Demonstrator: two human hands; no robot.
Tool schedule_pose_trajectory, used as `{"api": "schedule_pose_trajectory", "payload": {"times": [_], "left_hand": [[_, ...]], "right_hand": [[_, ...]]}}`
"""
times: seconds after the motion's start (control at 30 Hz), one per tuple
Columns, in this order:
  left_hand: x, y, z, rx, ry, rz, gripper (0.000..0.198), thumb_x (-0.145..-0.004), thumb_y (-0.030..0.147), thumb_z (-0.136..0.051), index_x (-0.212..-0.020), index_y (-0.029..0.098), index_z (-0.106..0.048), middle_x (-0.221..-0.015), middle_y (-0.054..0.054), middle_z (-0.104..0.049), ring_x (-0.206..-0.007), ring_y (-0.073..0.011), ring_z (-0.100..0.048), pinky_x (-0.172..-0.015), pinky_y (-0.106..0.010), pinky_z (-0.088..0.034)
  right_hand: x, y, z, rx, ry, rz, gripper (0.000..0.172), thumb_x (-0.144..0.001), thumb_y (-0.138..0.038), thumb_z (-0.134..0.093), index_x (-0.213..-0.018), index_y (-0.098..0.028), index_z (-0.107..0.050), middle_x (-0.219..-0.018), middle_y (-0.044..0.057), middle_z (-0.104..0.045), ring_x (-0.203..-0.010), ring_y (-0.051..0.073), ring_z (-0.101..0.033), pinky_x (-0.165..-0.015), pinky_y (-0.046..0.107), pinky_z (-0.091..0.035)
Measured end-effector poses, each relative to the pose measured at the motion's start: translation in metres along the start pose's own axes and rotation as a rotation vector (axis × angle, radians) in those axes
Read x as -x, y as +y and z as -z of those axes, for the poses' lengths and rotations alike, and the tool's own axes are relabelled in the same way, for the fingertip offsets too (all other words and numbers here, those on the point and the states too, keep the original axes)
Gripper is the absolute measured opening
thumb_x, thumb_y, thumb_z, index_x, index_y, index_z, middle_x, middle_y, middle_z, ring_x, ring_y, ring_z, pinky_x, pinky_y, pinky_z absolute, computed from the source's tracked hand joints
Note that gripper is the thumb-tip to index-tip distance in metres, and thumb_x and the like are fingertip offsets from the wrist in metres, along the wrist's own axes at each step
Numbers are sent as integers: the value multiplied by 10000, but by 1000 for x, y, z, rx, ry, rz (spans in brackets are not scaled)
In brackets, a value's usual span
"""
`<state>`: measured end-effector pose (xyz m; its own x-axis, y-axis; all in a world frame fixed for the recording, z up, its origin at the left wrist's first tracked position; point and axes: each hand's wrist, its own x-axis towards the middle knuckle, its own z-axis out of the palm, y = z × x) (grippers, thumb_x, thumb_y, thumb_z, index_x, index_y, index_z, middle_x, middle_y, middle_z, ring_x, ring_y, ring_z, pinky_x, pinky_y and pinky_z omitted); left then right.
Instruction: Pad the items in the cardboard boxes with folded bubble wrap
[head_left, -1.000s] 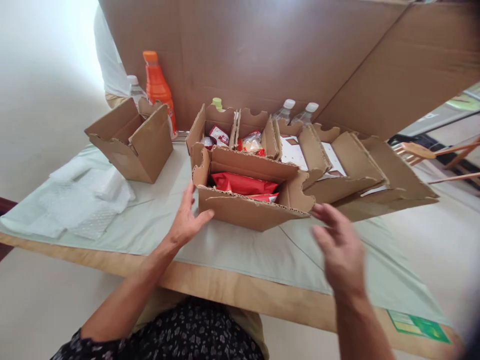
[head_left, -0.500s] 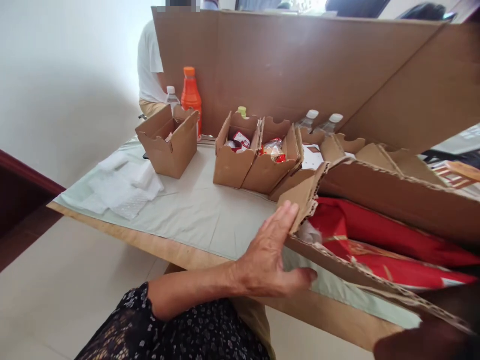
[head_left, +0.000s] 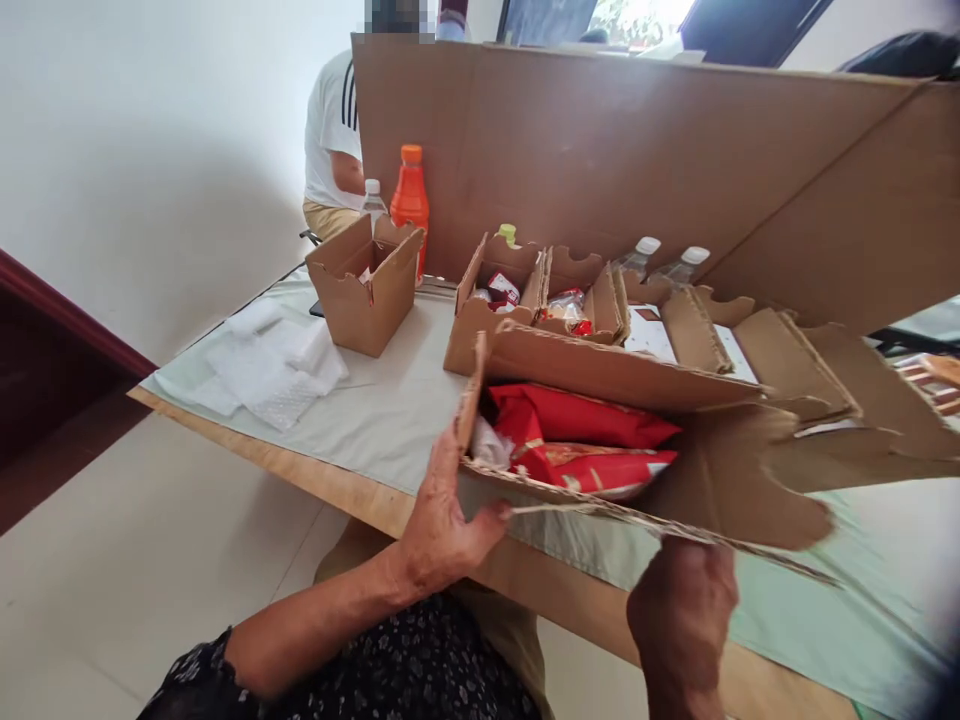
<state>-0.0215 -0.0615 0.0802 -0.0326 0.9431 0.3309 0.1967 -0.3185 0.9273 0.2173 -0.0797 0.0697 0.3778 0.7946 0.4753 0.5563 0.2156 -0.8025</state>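
Observation:
Before me is a long open cardboard box (head_left: 592, 363), tilted slightly, with its near side over the table's front edge. Inside lie a shiny red packet (head_left: 592, 418) and a crumpled whitish wrapper (head_left: 491, 446) at the left end. My left hand (head_left: 446, 520) presses its fingers along the box's left end, thumb at the near wall. Beneath the near wall, toward the right, my right hand (head_left: 686, 590) has its fingers curled around the lower side; the fingertips are hidden.
Several narrow cardboard bins (head_left: 487, 340) with packaged goods line the back. Another bin (head_left: 367, 300) stands left, near an orange bottle (head_left: 410, 195). Bubble wrap (head_left: 277, 370) lies on the cloth-covered table (head_left: 375, 410). A tall cardboard panel (head_left: 600, 160) rises behind; a person (head_left: 330, 140) sits beyond it.
The long box has moved left, with my left hand at its end. My right hand has come into clear view under the near side. The camera view has shifted slightly.

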Motion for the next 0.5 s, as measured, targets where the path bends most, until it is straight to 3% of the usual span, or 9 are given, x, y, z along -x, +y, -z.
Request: {"api": "schedule_pose_trajectory", "payload": {"times": [0.1, 0.2, 0.3, 0.4, 0.5], "left_hand": [[14, -10, 27, 6, 133, 99, 642, -911, 332, -683, -1485, 199, -430, -1401, -160, -595, -1343, -327, -576, -1222, -563, -405], [34, -20, 53, 4, 256, 172, 683, -939, 320, -656, -1547, 228, -358, -1451, -144, -571, -1417, -301, -528, -1279, -532, -330], [56, -29, 64, 4, 332, 212, 737, -969, 314, -623, -1610, 279, -261, -1573, -138, -482, -1468, -293, -494, -1279, -523, -343], [71, -37, 64, -34, 318, 245, 840, -980, 318, -609, -1664, 324, -121, -1725, -115, -271, -1561, -300, -381, -1288, -515, -339], [73, -43, 59, -77, 272, 242, 890, -980, 303, -595, -1681, 338, -47, -1768, -83, -162, -1623, -298, -245, -1304, -514, -314]], "right_hand": [[-14, -12, -45, -154, -103, -8, 542, -952, -603, -549, -1294, -195, -654, -1234, 141, -701, -1229, 348, -617, -1063, 526, -488], [-42, -32, -107, -263, -360, 16, 599, -939, -655, -548, -1304, -186, -629, -1275, 141, -701, -1190, 316, -637, -1050, 483, -506], [-70, -54, -166, -310, -589, 91, 702, -940, -687, -514, -1431, -185, -537, -1384, 148, -659, -1229, 303, -624, -1073, 468, -499], [-87, -70, -215, -279, -637, 143, 803, -964, -673, -443, -1579, -160, -379, -1592, 176, -496, -1435, 307, -495, -1209, 493, -383], [-89, -78, -244, -192, -593, 159, 771, -1009, -610, -346, -1612, -130, -337, -1671, 182, -389, -1548, 282, -367, -1284, 506, -263]]}}
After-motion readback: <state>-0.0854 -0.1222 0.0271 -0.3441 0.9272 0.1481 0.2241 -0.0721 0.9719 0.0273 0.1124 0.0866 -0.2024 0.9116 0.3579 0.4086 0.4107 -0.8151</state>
